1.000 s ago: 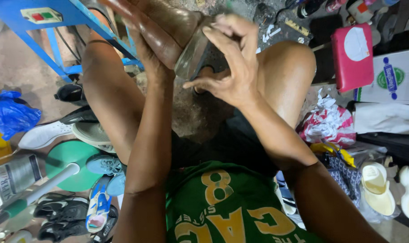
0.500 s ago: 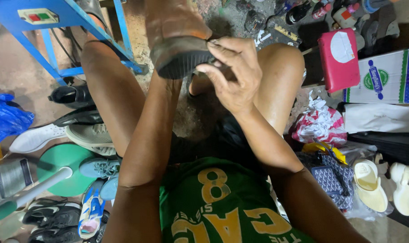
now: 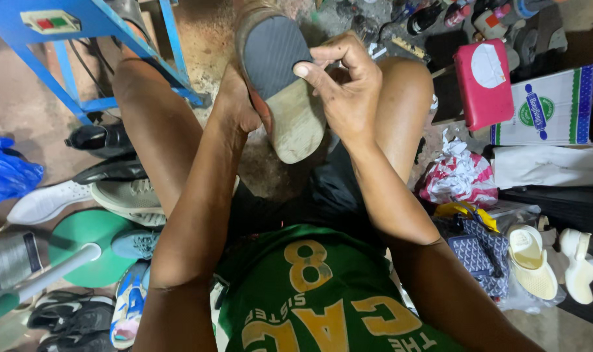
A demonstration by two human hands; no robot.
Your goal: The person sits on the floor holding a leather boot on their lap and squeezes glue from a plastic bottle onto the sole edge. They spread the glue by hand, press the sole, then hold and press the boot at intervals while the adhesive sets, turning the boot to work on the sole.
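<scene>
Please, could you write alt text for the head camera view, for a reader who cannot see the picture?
A seated person holds a brown shoe sole-up between the knees, left hand gripping its side, right hand pressing a thumb on the dark grey sole patch. Around them on the floor lie other shoes, a blue metal frame and a red box.

A blue metal frame (image 3: 81,39) stands at the top left, with a small box with a red and a green button (image 3: 50,21) on it; a blue bag (image 3: 6,173) lies at the left edge; a black shoe (image 3: 101,138) and a white shoe (image 3: 45,202) lie on the floor near a green round plate (image 3: 91,244); a pink box (image 3: 484,83) sits at the top right, just beside a white carton (image 3: 544,111); a red and white crumpled bag (image 3: 459,177) lies below them; two cream sandals (image 3: 534,261) rest at the right.
</scene>
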